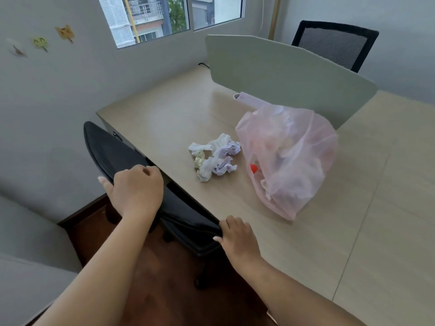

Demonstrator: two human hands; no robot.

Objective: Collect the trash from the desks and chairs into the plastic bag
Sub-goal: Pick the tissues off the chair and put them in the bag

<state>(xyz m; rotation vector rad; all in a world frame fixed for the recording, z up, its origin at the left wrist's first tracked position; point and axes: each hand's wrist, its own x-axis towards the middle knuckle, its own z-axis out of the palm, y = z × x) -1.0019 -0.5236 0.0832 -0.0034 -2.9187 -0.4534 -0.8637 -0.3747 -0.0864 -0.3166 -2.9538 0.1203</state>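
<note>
A pink translucent plastic bag (289, 156), bulging with trash and showing a red cap inside, lies on the beige desk (169, 114). Just left of it sits a heap of crumpled white and pale purple paper (215, 158). A black office chair (113, 151) is tucked against the desk's near edge. My left hand (136, 187) grips the top of the chair's backrest. My right hand (237, 236) holds the backrest's lower right end, beside the desk edge.
A pale green divider panel (282, 76) stands across the desk behind the bag. A second black mesh chair (334, 43) sits beyond it. A window (169, 17) and wall stickers are at the back. Dark wooden floor (164, 290) lies below me, grey furniture (26, 255) at left.
</note>
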